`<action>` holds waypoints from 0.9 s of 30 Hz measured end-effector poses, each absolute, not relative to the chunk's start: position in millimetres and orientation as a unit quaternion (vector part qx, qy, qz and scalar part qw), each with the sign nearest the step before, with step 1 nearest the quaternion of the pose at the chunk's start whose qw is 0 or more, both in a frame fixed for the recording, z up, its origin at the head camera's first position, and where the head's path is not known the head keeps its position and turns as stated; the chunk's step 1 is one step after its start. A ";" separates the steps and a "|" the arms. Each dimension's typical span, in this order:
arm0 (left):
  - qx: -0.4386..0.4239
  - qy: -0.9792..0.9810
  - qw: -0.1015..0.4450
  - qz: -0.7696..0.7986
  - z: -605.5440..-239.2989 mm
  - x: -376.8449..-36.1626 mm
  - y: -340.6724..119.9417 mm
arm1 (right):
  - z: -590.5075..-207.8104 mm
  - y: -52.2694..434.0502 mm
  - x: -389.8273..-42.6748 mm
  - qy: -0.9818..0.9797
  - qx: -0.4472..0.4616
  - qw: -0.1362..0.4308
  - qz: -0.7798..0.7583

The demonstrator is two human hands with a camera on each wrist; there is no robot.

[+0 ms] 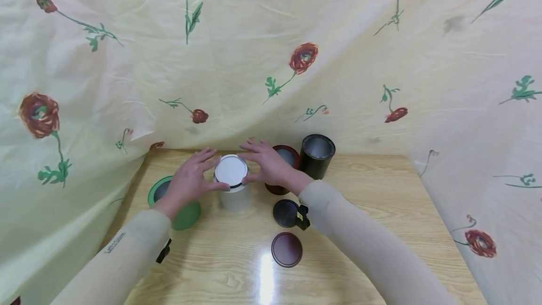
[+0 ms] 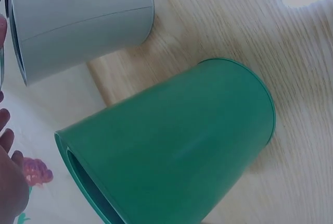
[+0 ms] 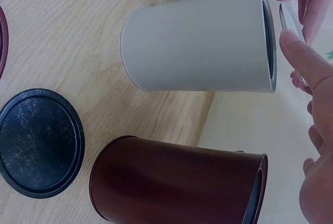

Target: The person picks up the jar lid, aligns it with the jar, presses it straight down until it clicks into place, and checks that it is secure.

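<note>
Both hands hold a round white lid level above the white canister. On its left edge, the left hand pinches it between thumb and fingers. Opposite, the right hand grips the other edge the same way. In the right wrist view a gap separates the lid from the open rim of the upright canister. An open green canister stands close to the left, partly covered by the left forearm in the head view.
Behind the right hand stand a dark red canister and a black canister, both open. Nearer the front, a black lid and a dark red lid lie flat on the wooden table. A flowered cloth hangs behind.
</note>
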State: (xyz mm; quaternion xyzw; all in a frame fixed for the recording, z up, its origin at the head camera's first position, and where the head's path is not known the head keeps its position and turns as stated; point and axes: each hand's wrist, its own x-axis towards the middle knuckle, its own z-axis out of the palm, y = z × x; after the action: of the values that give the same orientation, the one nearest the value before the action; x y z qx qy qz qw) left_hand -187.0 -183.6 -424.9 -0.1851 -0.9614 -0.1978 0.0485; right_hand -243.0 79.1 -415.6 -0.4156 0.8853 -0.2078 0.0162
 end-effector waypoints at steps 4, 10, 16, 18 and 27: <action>-0.186 -0.962 0.041 -0.195 -427.1 -190.5 -184.0 | -417.8 78.6 -246.1 0.886 -0.414 0.025 -0.207; -0.187 -0.963 0.027 -0.193 -428.6 -193.4 -184.6 | -419.8 77.9 -249.0 0.887 -0.418 0.030 -0.194; -0.187 -0.963 0.011 -0.193 -428.9 -194.7 -185.3 | -419.6 76.4 -250.6 0.888 -0.423 0.037 -0.179; -0.189 -0.963 0.009 -0.192 -428.9 -195.2 -185.3 | -419.2 76.5 -250.7 0.887 -0.425 0.038 -0.175; -0.197 -0.961 -0.010 -0.191 -427.8 -198.2 -185.4 | -419.3 77.7 -252.0 0.885 -0.434 0.045 -0.160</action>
State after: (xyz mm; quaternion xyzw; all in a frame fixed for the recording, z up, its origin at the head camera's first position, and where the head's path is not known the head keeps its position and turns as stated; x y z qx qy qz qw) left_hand -198.2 -185.4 -427.8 -0.1971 -0.9615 -0.1913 -0.0096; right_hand -252.0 77.7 -419.3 -0.4339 0.8854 -0.1603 0.0455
